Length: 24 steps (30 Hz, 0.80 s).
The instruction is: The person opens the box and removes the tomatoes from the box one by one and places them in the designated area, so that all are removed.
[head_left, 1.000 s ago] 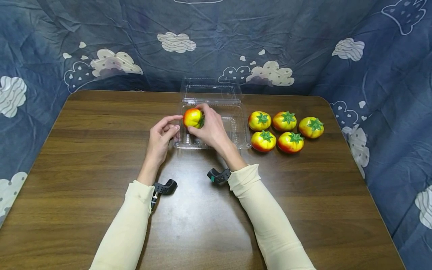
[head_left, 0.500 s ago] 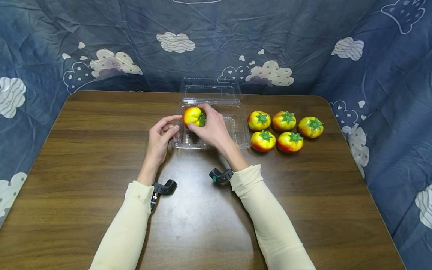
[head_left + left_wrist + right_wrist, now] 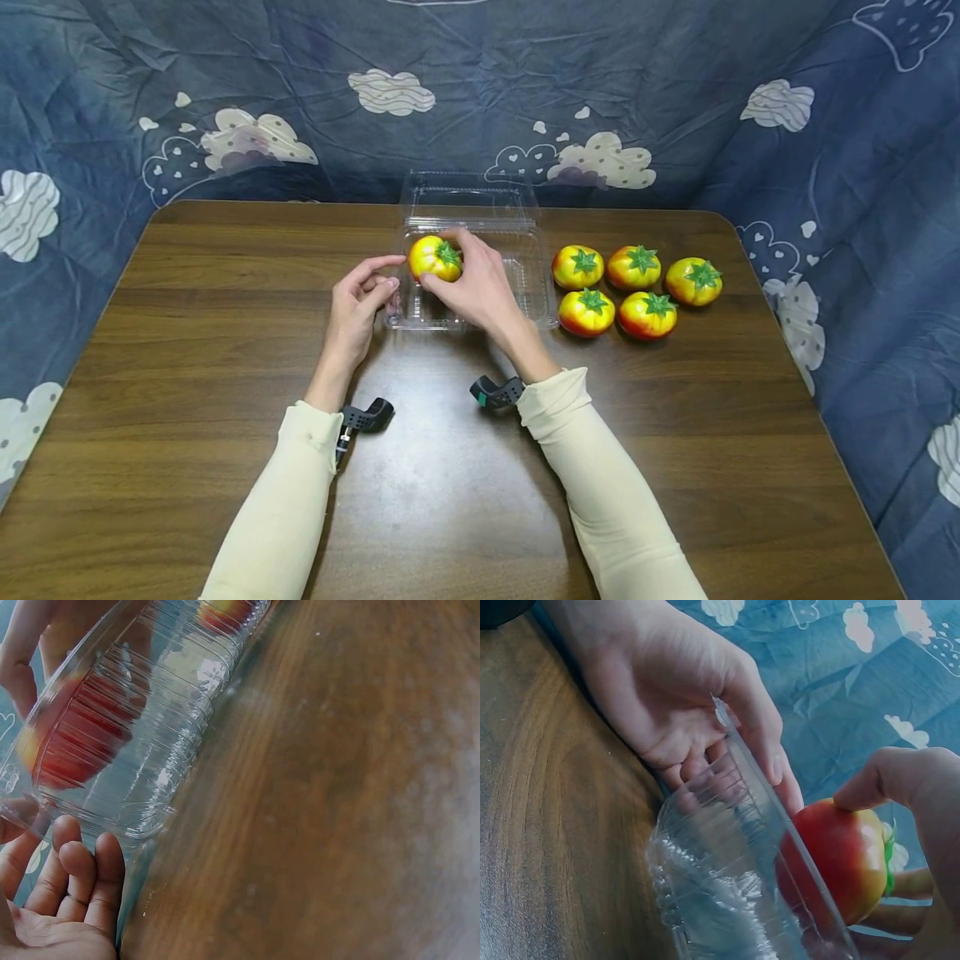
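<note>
A clear plastic clamshell container [image 3: 543, 300] lies with its lid raised at the table's far edge. My right hand [image 3: 483, 283] grips a red-and-yellow tomato [image 3: 433, 258] by thumb and fingers, over the left part of the container's base. Its green leafy top faces up and to the right in the head view. At the left corner, my left hand [image 3: 354, 304] holds the container's rim, thumb on the inner side and several fingers outside the wall [image 3: 705, 795]. The left index finger points toward the tomato; whether they touch cannot be told.
Several more tomatoes [image 3: 586, 313] sit in two rows to the right of the container, green tops up. The wooden table [image 3: 187, 350] ends just behind the container, where a blue cloud-print cloth [image 3: 465, 83] hangs.
My right hand has turned the tomato, so its green top has come round from the right side to face more upward. The hand shifted slightly right. My left hand stays put.
</note>
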Each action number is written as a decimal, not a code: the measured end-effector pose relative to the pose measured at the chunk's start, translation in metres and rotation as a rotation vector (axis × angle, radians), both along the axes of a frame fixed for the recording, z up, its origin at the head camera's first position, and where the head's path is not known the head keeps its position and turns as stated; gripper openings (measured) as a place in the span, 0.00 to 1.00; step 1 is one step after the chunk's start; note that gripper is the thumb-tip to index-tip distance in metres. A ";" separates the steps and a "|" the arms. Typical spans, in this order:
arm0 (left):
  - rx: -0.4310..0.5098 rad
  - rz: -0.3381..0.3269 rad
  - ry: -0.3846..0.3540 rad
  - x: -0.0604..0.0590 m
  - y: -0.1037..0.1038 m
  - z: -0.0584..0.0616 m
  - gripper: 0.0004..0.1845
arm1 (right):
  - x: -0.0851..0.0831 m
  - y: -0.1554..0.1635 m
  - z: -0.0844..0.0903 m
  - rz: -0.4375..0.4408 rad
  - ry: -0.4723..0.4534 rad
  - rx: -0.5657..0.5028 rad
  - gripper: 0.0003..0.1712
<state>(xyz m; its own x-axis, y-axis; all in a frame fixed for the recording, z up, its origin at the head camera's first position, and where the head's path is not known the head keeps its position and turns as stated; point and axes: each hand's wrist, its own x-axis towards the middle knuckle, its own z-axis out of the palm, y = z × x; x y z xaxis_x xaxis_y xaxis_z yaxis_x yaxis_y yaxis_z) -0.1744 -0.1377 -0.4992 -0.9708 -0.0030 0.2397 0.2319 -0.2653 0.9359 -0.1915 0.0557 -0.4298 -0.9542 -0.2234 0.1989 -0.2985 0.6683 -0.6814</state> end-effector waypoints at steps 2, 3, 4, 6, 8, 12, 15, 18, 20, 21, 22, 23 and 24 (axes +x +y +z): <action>0.002 -0.001 0.000 0.000 0.000 0.000 0.16 | 0.000 0.002 0.001 0.003 0.013 -0.014 0.34; 0.006 -0.002 -0.002 0.000 0.000 0.000 0.16 | 0.001 0.003 0.001 0.002 0.018 -0.020 0.33; 0.006 -0.003 -0.003 0.000 0.001 0.000 0.16 | 0.001 0.004 0.002 0.000 0.023 -0.022 0.33; 0.009 -0.003 -0.003 0.000 0.001 0.000 0.16 | 0.002 0.005 0.004 -0.002 0.039 -0.023 0.32; 0.012 -0.005 -0.003 0.001 0.002 0.001 0.16 | 0.003 0.007 0.005 -0.005 0.058 -0.018 0.32; 0.016 -0.007 -0.001 0.001 0.002 0.000 0.16 | 0.003 0.009 0.006 0.000 0.098 -0.006 0.32; 0.016 -0.009 0.000 0.001 0.002 0.000 0.16 | 0.004 0.012 0.006 0.017 0.120 -0.006 0.32; 0.023 -0.010 0.000 0.000 0.002 0.000 0.16 | 0.006 0.017 0.006 0.028 0.130 -0.002 0.32; 0.029 -0.010 -0.002 0.000 0.001 0.000 0.16 | 0.008 0.022 0.006 0.028 0.131 0.007 0.33; 0.031 -0.011 -0.001 0.000 0.001 0.000 0.16 | 0.009 0.024 0.006 0.028 0.131 0.010 0.33; 0.034 -0.012 -0.001 -0.001 0.001 0.000 0.16 | 0.010 0.027 0.006 0.025 0.131 0.011 0.33; 0.038 -0.014 -0.002 -0.001 0.001 0.000 0.16 | 0.011 0.030 0.007 0.023 0.131 0.012 0.33; 0.036 -0.013 -0.002 -0.001 0.001 -0.001 0.16 | 0.013 0.033 0.007 0.022 0.129 0.013 0.33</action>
<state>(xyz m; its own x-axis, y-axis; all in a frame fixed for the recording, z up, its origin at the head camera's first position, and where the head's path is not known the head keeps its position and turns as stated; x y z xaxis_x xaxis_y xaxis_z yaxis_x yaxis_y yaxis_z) -0.1752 -0.1367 -0.4998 -0.9713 0.0011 0.2377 0.2262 -0.3022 0.9260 -0.1789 0.0890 -0.4225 -0.9158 -0.2474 0.3163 -0.3976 0.6689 -0.6281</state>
